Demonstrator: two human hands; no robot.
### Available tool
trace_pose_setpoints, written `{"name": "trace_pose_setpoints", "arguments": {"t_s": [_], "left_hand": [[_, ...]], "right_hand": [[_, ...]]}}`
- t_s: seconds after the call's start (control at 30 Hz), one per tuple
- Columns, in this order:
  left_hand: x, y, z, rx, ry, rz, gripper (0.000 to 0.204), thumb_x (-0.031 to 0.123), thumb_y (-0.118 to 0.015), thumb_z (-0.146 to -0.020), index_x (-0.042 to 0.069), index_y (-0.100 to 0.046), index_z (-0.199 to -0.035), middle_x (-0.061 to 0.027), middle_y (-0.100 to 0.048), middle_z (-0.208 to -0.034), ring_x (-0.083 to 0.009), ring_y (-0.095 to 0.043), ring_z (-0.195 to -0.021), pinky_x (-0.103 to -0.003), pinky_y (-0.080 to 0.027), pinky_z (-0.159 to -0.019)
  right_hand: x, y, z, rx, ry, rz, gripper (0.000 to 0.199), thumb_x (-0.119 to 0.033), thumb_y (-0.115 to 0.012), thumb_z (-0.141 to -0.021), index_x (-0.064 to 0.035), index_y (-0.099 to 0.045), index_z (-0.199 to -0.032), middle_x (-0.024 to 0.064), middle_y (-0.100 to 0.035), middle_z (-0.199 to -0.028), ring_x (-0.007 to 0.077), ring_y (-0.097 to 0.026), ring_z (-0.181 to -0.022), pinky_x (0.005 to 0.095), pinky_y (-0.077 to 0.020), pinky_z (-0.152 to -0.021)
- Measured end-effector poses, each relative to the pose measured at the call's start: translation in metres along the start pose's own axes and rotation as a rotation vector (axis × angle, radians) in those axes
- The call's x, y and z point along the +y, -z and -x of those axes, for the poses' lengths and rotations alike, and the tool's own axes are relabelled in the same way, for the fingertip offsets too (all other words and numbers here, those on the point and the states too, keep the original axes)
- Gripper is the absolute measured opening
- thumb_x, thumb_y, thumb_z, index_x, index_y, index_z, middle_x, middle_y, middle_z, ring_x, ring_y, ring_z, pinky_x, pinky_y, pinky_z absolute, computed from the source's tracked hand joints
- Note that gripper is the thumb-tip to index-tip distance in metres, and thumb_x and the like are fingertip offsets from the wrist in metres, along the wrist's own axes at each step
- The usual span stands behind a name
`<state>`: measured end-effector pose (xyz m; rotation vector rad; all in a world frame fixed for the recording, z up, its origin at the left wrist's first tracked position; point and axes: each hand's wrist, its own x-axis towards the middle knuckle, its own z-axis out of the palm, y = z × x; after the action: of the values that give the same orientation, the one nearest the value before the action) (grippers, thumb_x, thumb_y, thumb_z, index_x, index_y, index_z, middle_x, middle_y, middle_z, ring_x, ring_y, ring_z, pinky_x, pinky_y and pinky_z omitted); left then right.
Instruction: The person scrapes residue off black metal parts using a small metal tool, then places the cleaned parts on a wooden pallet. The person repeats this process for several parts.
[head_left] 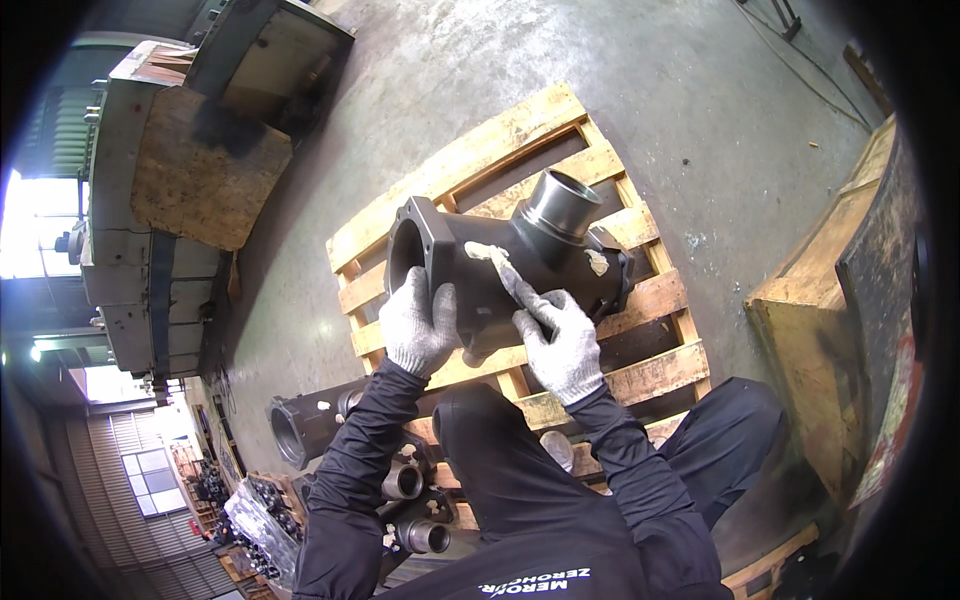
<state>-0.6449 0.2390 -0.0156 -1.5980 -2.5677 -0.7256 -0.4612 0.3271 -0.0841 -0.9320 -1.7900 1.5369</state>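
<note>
**Black cast housing on the pallet**

Black cast-metal housing sits on wood pallet, 12 o'clock from me. Looks heavy, rigid, smooth paint, prob. slippery. My left hand is clamped on its square flange, best grip; right hand, fingers spread, presses pale filler. Count: 1 housing here, 2 filler patches, 3+ similar castings at 7 o'clock.

A cast housing lies on a pallet, smaller castings left.

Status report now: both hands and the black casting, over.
Left hand grips black casting flange. Right hand spreads pale filler with fingertip. Casting rests on wooden pallet.
</note>
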Motion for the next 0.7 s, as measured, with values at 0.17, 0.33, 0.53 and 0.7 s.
{"name": "trace_pose_setpoints", "arguments": {"t_s": [0.17,0.33,0.53,0.7], "left_hand": [[0.0,0.0,-0.001,0.014,-0.01,-0.015,0.025,0.02,-0.067,-0.092,-0.002,-0.061,-0.101,-0.024,-0.066,-0.078,-0.0437,-0.067,-0.072,-0.047,-0.054,-0.065],[0.001,0.0,-0.003,0.023,-0.021,-0.009,0.026,0.021,-0.067,-0.092,-0.002,-0.061,-0.101,-0.024,-0.066,-0.079,-0.0438,-0.066,-0.072,-0.046,-0.053,-0.065],[-0.001,0.0,-0.005,0.015,-0.009,-0.012,0.026,0.022,-0.067,-0.093,-0.002,-0.061,-0.102,-0.0241,-0.066,-0.079,-0.0443,-0.066,-0.073,-0.047,-0.053,-0.066],[-0.005,0.0,-0.005,-0.002,0.011,-0.009,0.028,0.022,-0.067,-0.092,-0.003,-0.062,-0.103,-0.0243,-0.066,-0.08,-0.044,-0.067,-0.074,-0.047,-0.054,-0.067]], "right_hand": [[-0.009,0.008,0.003,0.007,0.026,-0.027,0.035,-0.008,-0.072,-0.09,-0.0087,-0.072,-0.125,0.0116,-0.062,-0.089,0.0234,-0.063,-0.077,0.0333,-0.0502,-0.07],[-0.006,0.001,-0.012,0.022,0.155,0.072,0.035,-0.01,-0.074,-0.088,-0.0101,-0.073,-0.124,0.0121,-0.063,-0.09,0.0278,-0.063,-0.08,0.037,-0.0508,-0.072],[0.015,-0.003,0.005,0.062,0.088,0.073,0.043,-0.014,-0.072,-0.087,-0.0199,-0.071,-0.13,0.0121,-0.062,-0.088,0.0314,-0.064,-0.082,0.0416,-0.0524,-0.075],[0.015,0.003,0.002,0.092,0.051,0.071,0.04,-0.015,-0.073,-0.088,-0.0174,-0.072,-0.128,0.0133,-0.063,-0.09,0.033,-0.064,-0.083,0.0421,-0.0524,-0.075]]}}
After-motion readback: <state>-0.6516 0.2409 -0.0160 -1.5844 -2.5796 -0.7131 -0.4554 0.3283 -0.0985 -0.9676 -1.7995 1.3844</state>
